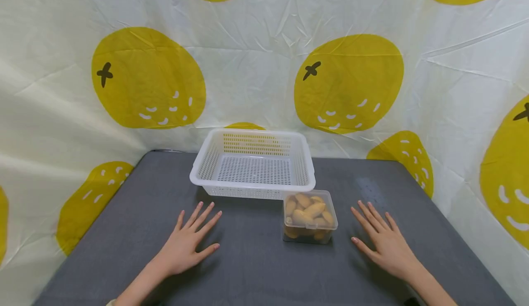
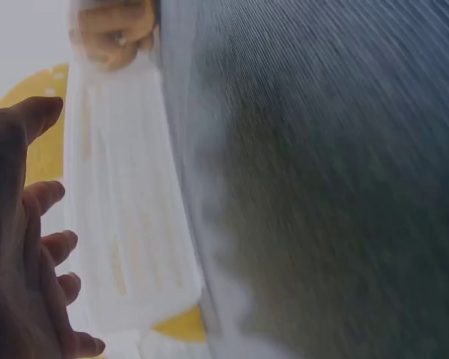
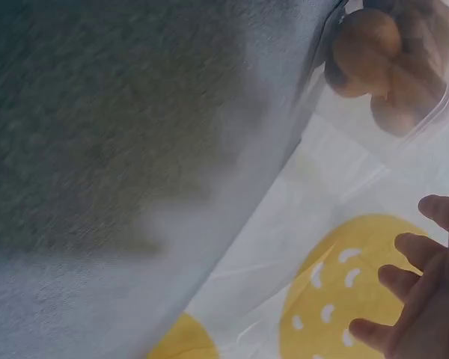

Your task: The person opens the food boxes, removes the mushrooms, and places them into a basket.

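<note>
In the head view, a clear lidded plastic box (image 1: 307,232) full of tan, oval, nut-like pieces (image 1: 315,209) stands on the grey table. Behind it, slightly left, is a white perforated plastic basket (image 1: 252,191) with nothing visible inside. My left hand (image 1: 183,246) is spread palm down, left of the box and in front of the basket, holding nothing. To the right of the box my right hand (image 1: 386,246) is likewise spread, apart from it. The wrist views show the fingers of the left hand (image 2: 30,247) and right hand (image 3: 426,284) extended, touching neither container.
A dark grey surface (image 1: 248,269) covers the table. White cloth (image 1: 248,81) printed with large yellow fruit hangs behind and along both sides. The basket's back stands close to that cloth.
</note>
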`<state>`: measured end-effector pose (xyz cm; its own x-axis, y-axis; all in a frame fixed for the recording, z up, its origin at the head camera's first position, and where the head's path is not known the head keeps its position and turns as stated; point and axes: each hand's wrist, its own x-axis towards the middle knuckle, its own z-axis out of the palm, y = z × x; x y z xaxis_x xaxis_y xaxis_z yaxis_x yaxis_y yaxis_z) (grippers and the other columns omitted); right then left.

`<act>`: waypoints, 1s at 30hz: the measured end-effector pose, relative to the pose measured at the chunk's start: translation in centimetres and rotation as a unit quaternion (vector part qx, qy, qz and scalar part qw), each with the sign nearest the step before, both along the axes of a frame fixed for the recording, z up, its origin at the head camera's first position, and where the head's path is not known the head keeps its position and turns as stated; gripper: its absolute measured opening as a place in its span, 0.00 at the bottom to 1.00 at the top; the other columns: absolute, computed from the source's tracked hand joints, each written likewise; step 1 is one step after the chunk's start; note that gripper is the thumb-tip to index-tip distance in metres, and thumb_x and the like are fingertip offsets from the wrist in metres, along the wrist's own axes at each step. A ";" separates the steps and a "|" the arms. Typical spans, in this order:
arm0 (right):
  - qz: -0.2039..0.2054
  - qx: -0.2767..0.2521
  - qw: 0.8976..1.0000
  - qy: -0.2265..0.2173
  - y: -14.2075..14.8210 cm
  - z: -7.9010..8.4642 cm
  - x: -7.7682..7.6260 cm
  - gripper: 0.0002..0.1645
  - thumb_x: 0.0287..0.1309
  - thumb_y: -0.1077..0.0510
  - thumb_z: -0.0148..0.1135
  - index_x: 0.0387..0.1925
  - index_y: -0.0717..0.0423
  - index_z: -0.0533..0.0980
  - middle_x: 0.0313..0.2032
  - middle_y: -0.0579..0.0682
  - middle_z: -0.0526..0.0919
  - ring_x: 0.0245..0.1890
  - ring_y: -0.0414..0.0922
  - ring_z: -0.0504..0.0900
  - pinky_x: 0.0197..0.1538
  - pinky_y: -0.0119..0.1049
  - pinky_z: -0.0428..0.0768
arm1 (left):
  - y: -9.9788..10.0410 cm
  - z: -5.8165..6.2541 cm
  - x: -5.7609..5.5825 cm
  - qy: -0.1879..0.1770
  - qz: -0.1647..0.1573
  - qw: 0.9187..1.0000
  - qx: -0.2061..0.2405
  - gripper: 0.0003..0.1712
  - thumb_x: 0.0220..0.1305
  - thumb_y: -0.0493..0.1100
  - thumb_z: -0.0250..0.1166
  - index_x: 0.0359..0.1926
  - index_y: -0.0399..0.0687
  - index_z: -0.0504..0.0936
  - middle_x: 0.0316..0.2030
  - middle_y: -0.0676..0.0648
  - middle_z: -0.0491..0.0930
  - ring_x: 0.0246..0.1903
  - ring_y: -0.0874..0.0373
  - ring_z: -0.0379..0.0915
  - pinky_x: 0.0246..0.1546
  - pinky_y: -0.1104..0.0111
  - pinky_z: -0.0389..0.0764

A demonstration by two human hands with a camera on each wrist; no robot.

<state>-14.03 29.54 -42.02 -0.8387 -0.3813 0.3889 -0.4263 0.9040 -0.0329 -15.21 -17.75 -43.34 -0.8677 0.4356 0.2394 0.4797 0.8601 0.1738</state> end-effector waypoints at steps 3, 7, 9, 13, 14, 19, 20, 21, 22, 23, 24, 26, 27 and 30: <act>0.023 0.002 0.999 0.025 -0.6 0.1 -0.1 0.46 0.47 0.46 0.62 0.67 0.44 0.53 0.69 0.45 0.48 0.70 0.37 0.36 0.69 0.42 0.28 | 1.0 0.0 0.0 0.014 -0.025 1.000 0.001 0.42 0.55 0.63 0.56 0.67 0.70 0.46 0.69 0.59 0.41 0.70 0.54 0.35 0.60 0.41 0.44; 0.073 0.003 0.994 0.076 -1.3 0.1 -0.4 0.43 0.47 0.44 0.62 0.64 0.48 0.59 0.68 0.48 0.54 0.70 0.40 0.43 0.69 0.36 0.30 | 2.4 -0.1 -0.2 0.052 -0.068 0.996 0.004 0.41 0.57 0.60 0.56 0.68 0.64 0.48 0.69 0.57 0.45 0.69 0.54 0.40 0.59 0.43 0.50; 0.099 0.000 0.990 0.102 -1.7 0.1 -0.8 0.38 0.52 0.40 0.56 0.62 0.51 0.62 0.66 0.49 0.57 0.68 0.43 0.51 0.69 0.34 0.32 | 3.2 -0.2 -0.4 0.069 -0.092 0.993 0.006 0.40 0.58 0.59 0.56 0.68 0.62 0.50 0.69 0.55 0.47 0.69 0.54 0.42 0.59 0.44 0.52; 0.136 -0.005 0.982 0.132 -2.7 0.0 -1.3 0.35 0.61 0.36 0.40 0.58 0.56 0.68 0.64 0.51 0.62 0.64 0.48 0.60 0.69 0.33 0.36 | 4.9 -0.2 -1.1 0.094 -0.143 0.985 0.007 0.38 0.59 0.56 0.56 0.67 0.58 0.52 0.68 0.53 0.51 0.68 0.54 0.44 0.61 0.47 0.54; 0.142 -0.006 0.981 0.135 -3.0 0.0 -1.5 0.35 0.61 0.36 0.39 0.57 0.56 0.69 0.63 0.53 0.63 0.63 0.48 0.61 0.69 0.33 0.36 | 5.4 -0.2 -1.3 0.101 -0.157 0.982 0.007 0.38 0.59 0.55 0.56 0.67 0.57 0.52 0.68 0.52 0.52 0.68 0.53 0.45 0.61 0.47 0.55; 0.170 -0.002 0.974 0.147 -4.3 0.0 -2.0 0.32 0.61 0.38 0.43 0.55 0.57 0.71 0.57 0.58 0.71 0.58 0.52 0.66 0.69 0.34 0.37 | 8.1 -0.1 -2.6 0.128 -0.222 0.967 0.016 0.36 0.59 0.52 0.58 0.66 0.52 0.57 0.66 0.49 0.56 0.66 0.49 0.52 0.60 0.49 0.58; 0.176 0.000 0.973 0.151 -4.6 0.0 -2.1 0.31 0.60 0.39 0.45 0.54 0.57 0.71 0.56 0.58 0.71 0.57 0.53 0.67 0.70 0.34 0.37 | 8.7 0.0 -2.8 0.132 -0.231 0.964 0.016 0.35 0.59 0.52 0.58 0.66 0.51 0.57 0.66 0.48 0.57 0.65 0.49 0.53 0.60 0.50 0.58; 0.183 0.002 0.970 0.158 -4.9 0.0 -2.3 0.30 0.60 0.40 0.45 0.54 0.57 0.72 0.55 0.58 0.72 0.56 0.53 0.68 0.70 0.35 0.38 | 9.3 0.0 -3.0 0.134 -0.238 0.962 0.016 0.35 0.59 0.52 0.58 0.65 0.50 0.58 0.66 0.48 0.58 0.65 0.49 0.53 0.60 0.50 0.59; 0.187 0.005 0.969 0.162 -5.2 0.0 -2.4 0.30 0.60 0.40 0.46 0.54 0.57 0.72 0.55 0.58 0.72 0.55 0.53 0.69 0.70 0.35 0.39 | 9.9 0.1 -3.3 0.135 -0.243 0.960 0.015 0.35 0.59 0.52 0.58 0.65 0.49 0.58 0.65 0.48 0.58 0.65 0.49 0.53 0.61 0.51 0.59; 0.192 0.007 0.967 0.167 -5.5 0.0 -2.6 0.30 0.60 0.40 0.46 0.53 0.57 0.72 0.55 0.58 0.73 0.55 0.53 0.69 0.69 0.36 0.42 | 10.5 0.1 -3.5 0.139 -0.246 0.959 0.011 0.36 0.59 0.52 0.57 0.65 0.48 0.58 0.65 0.47 0.58 0.65 0.49 0.53 0.61 0.51 0.59; 0.193 0.012 0.966 0.173 -5.7 0.0 -2.7 0.29 0.61 0.40 0.45 0.53 0.56 0.72 0.54 0.57 0.73 0.54 0.53 0.70 0.68 0.38 0.46 | 11.1 0.2 -3.7 0.144 -0.248 0.958 0.004 0.36 0.59 0.53 0.57 0.65 0.47 0.58 0.65 0.47 0.58 0.65 0.49 0.53 0.60 0.51 0.59; 0.194 0.020 0.964 0.181 -6.2 0.0 -3.0 0.30 0.60 0.40 0.46 0.54 0.56 0.72 0.54 0.57 0.73 0.54 0.52 0.70 0.64 0.42 0.54 | 12.2 0.3 -4.1 0.151 -0.249 0.957 -0.005 0.37 0.59 0.55 0.57 0.65 0.46 0.57 0.65 0.46 0.58 0.65 0.48 0.53 0.60 0.51 0.59; 0.191 0.026 0.964 0.183 -6.4 0.1 -3.1 0.30 0.60 0.40 0.46 0.54 0.56 0.71 0.55 0.57 0.73 0.55 0.52 0.70 0.61 0.45 0.58 | 12.7 0.3 -4.3 0.155 -0.248 0.956 -0.009 0.38 0.58 0.56 0.57 0.65 0.45 0.57 0.65 0.45 0.58 0.65 0.48 0.53 0.60 0.51 0.59; 0.183 0.041 0.965 0.185 -6.8 0.1 -3.5 0.31 0.56 0.41 0.51 0.54 0.56 0.71 0.55 0.56 0.72 0.56 0.51 0.70 0.54 0.49 0.63 | 14.0 0.2 -4.7 0.162 -0.245 0.956 -0.018 0.41 0.57 0.59 0.57 0.66 0.46 0.56 0.66 0.45 0.56 0.66 0.47 0.51 0.60 0.50 0.60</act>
<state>-17.48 22.73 -41.88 -0.4517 -0.6685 0.5908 -0.6865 0.6834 0.2484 -19.94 -3.70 -43.09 -0.4409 0.7835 0.4379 0.8498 0.5214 -0.0771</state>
